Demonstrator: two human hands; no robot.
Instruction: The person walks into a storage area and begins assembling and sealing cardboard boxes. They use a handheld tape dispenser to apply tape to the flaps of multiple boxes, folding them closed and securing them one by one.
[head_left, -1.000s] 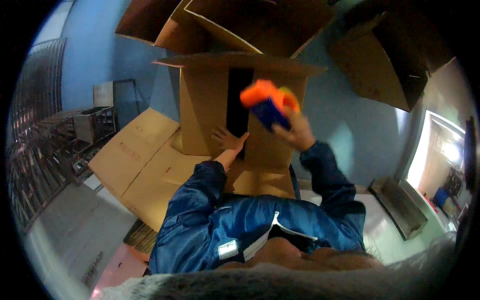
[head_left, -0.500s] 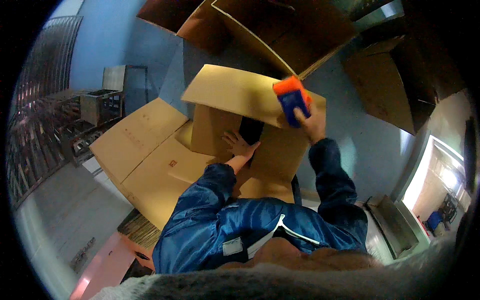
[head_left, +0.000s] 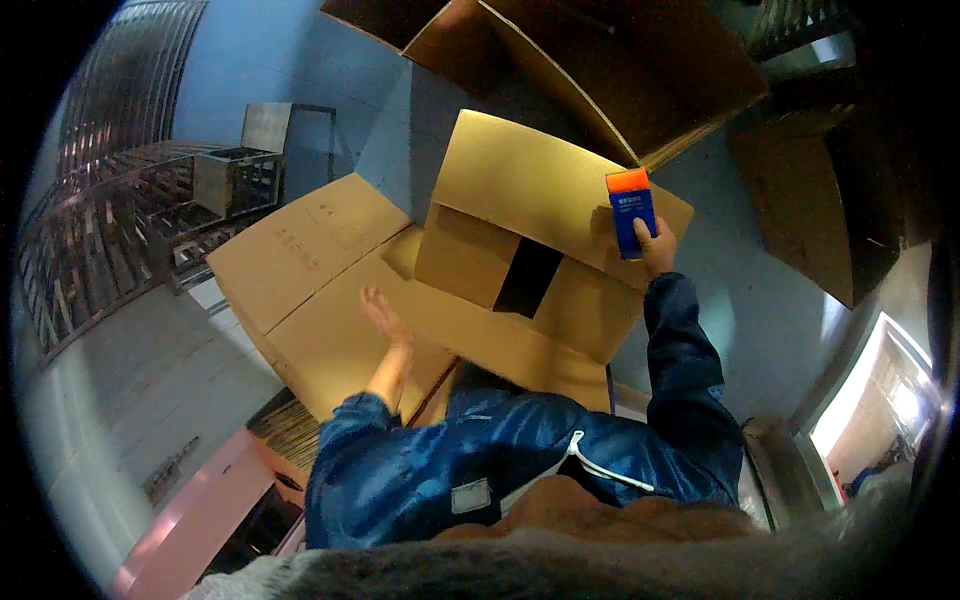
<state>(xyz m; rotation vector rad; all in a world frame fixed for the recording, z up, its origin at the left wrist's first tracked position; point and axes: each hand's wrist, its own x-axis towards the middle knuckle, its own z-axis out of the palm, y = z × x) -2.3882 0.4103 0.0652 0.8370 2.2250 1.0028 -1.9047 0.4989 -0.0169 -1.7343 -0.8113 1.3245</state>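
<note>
In front of me stands a large brown cardboard box (head_left: 560,345). Two of its flaps are folded inward, with a dark gap between them. Its wide far flap (head_left: 530,165) is up. My right hand (head_left: 655,248) grips a blue and orange tape dispenser (head_left: 632,215), held upright over the right end of that flap, orange end uppermost. My left hand (head_left: 386,318) is open, fingers stretched out and holding nothing. It hovers over a broad cardboard panel (head_left: 310,255) that spreads out to the left; whether it touches the panel I cannot tell.
Open cardboard boxes stand beyond (head_left: 640,70) and at the right (head_left: 820,200). Metal racks and frames (head_left: 110,210) line the left side. Stacked flat cardboard (head_left: 285,435) and a pink panel (head_left: 195,515) lie near left. A bright opening (head_left: 870,400) is at the right.
My left hand has come out of the middle of the box and moved left. The tape dispenser has turned more upright in my right hand. The whole view has shifted slightly.
</note>
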